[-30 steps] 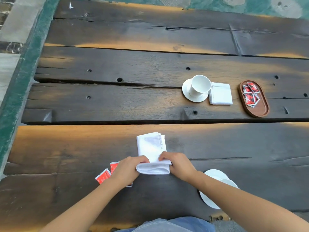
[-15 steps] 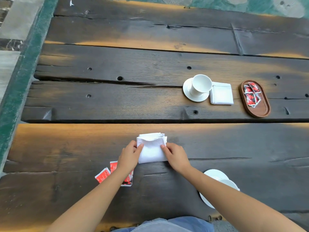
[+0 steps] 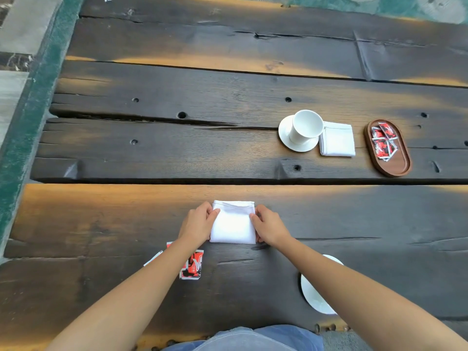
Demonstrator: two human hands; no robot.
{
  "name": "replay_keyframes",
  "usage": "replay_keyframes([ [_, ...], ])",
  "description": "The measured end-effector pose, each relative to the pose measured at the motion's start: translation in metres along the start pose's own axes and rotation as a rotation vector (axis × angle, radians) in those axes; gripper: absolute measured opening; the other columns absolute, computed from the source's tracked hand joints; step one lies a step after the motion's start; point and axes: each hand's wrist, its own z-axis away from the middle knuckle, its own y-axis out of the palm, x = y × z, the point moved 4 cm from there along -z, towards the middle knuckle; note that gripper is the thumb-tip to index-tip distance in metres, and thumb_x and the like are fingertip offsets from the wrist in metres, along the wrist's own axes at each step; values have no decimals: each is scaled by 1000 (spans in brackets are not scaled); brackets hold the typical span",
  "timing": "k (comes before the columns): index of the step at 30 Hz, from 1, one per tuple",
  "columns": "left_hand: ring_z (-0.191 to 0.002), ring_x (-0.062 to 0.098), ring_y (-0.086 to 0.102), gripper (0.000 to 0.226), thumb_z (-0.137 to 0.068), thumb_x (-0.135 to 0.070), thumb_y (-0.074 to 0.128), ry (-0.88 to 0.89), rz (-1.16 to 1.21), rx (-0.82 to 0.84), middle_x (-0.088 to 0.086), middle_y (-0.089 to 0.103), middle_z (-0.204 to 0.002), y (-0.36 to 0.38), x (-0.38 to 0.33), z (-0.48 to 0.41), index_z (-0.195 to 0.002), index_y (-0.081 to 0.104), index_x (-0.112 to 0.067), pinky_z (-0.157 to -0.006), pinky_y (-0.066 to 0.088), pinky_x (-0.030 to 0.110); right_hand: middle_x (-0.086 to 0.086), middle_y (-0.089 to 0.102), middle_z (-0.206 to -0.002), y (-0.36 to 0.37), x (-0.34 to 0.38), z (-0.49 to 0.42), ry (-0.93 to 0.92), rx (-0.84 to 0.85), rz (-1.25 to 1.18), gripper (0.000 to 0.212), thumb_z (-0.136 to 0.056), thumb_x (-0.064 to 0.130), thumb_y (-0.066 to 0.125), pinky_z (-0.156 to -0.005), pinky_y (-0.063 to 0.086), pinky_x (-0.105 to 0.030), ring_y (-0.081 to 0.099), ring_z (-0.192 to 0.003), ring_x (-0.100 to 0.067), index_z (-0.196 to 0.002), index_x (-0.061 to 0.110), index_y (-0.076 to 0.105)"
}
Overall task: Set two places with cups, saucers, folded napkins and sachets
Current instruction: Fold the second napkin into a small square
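Observation:
A white napkin (image 3: 233,224) lies folded into a small square on the near plank. My left hand (image 3: 198,224) pinches its left edge and my right hand (image 3: 269,228) its right edge. Red sachets (image 3: 193,266) lie just below my left wrist, partly hidden by the forearm. A white saucer (image 3: 312,297) sits near the front edge, mostly covered by my right arm. Farther off at the right, a white cup (image 3: 305,126) stands on its saucer (image 3: 285,134) beside a folded napkin (image 3: 338,143).
An oval wooden tray (image 3: 391,164) holding several red sachets (image 3: 382,143) lies right of the far napkin. The dark plank table (image 3: 152,148) has gaps and holes. A green kerb (image 3: 27,102) and paving run along the left.
The near napkin went from a long strip with its near end lifted to a flat square, the near end folded over onto the far end. Both hands moved forward to its side edges.

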Motion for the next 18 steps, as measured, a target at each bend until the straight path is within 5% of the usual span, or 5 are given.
replay_keyframes([
  [6, -62, 26, 66, 26, -95, -37, 47, -65, -61, 18, 7, 66, -70, 5, 5, 0, -84, 48, -13, -67, 57, 44, -6, 63, -61, 0, 0, 0, 19, -7, 55, 27, -95, 31, 41, -59, 55, -40, 66, -53, -26, -74, 15, 43],
  [12, -68, 23, 53, 20, -89, -19, 59, 161, -151, -157, -3, 51, -79, 0, -4, 11, -82, 39, -20, -61, 48, 38, 8, 54, -68, -3, -5, 7, -32, -171, 107, 22, -88, 38, 55, -53, 34, -30, 51, -65, -14, -78, 29, 37],
  [15, -88, 21, 55, 13, -84, -16, 62, 429, -317, -202, -2, 55, -94, 0, -11, 22, -91, 52, -19, -79, 39, 33, 8, 54, -84, -7, 6, 18, -334, -297, 273, 16, -84, 27, 61, -60, 39, -32, 51, -77, -18, -82, 28, 45],
  [18, -108, 20, 59, 33, -78, -25, 69, 610, -506, -227, -1, 61, -112, 2, -9, 34, -109, 60, -19, -98, 32, 33, -6, 59, -121, 0, 14, 31, -624, -334, 544, 27, -78, 25, 71, -83, 50, -42, 59, -102, -31, -103, 20, 61],
])
